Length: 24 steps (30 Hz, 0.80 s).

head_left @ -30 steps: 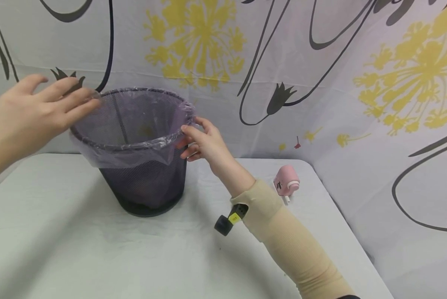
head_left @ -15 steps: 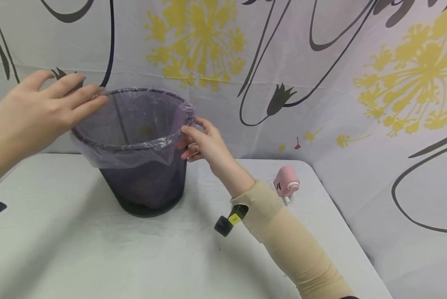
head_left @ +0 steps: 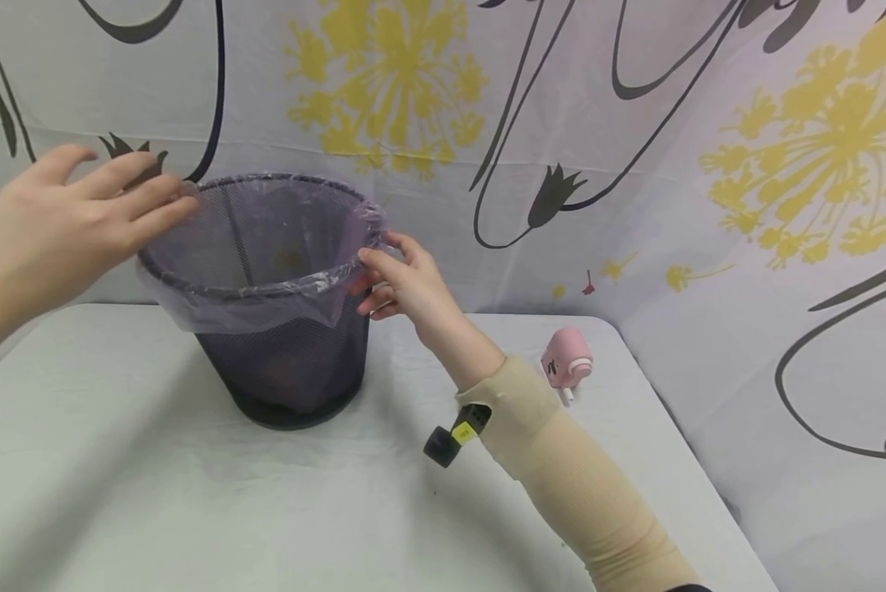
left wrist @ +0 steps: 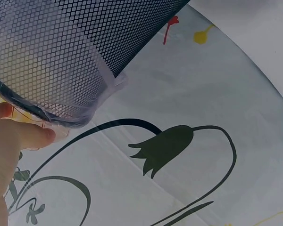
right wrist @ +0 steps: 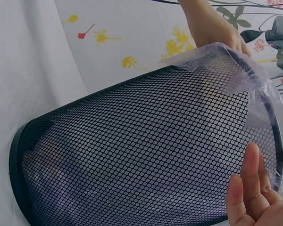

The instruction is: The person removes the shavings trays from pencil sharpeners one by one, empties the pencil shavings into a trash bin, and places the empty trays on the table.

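Working on mesh bin (head_left: 294, 370) standing on desk (head_left: 302, 518). Lightly pinching liner (head_left: 224, 315) at right with half-curled right hand (head_left: 413, 292); touching at left with loosely extended left hand (head_left: 83, 218). Apparently nearing completion: showing liner draped along front, perhaps lacking left-side smoothing.

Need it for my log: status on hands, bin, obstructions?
Left hand at liner, grip unclear; right hand gripping it. Mesh bin upright, liner folded over rim. Nothing visibly blocking; pink object aside.
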Motion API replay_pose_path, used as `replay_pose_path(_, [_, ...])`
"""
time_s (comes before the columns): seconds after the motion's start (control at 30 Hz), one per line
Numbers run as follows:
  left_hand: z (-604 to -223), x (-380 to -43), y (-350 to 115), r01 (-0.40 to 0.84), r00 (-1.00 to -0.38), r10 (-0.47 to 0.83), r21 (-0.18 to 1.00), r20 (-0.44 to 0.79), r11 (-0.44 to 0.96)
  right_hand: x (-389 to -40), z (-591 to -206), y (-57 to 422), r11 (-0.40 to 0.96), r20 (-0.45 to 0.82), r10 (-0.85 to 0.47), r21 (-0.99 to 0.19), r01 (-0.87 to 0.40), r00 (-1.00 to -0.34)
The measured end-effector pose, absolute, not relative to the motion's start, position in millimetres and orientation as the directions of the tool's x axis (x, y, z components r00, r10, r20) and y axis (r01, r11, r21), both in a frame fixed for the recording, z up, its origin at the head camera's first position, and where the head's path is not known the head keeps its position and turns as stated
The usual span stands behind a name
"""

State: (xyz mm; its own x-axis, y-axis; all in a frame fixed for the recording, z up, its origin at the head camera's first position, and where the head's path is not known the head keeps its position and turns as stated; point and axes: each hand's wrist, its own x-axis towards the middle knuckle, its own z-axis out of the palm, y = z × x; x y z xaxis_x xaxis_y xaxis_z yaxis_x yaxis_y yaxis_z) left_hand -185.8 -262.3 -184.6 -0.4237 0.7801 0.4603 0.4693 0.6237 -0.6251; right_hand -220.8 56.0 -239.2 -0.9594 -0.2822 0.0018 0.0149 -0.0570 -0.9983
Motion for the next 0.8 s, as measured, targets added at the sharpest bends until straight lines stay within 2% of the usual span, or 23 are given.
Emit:
replay_pose_path(0.1, [-184.7,-184.3,-261.7,0.455,-0.464,0.768,-0.625,0.442,0.635,-220.7,-239.3,56.7,-0.058,0.002,-0.285,-0.998,0.015,-0.958])
replay_pose_path(0.2, [-184.7,-184.0,-261.4,0.460,-0.460,0.768,-0.621,0.445,0.635,-220.1,-239.3,57.4,-0.050,0.006,-0.287,-0.999,0.009,-0.958])
replay_pose_path(0.63, [-182.4,-190.0,-259.7,0.507,-0.276,0.767,-0.590,0.579,0.628,-220.1,-239.7,57.0,-0.037,0.020,-0.285,-0.999,-0.010,-0.958])
replay_pose_path(0.8, [-181.9,-189.7,-257.9,0.506,-0.261,0.732,-0.557,0.629,0.659,-219.5,-239.4,57.2,-0.041,0.017,-0.285,-0.999,-0.006,-0.958])
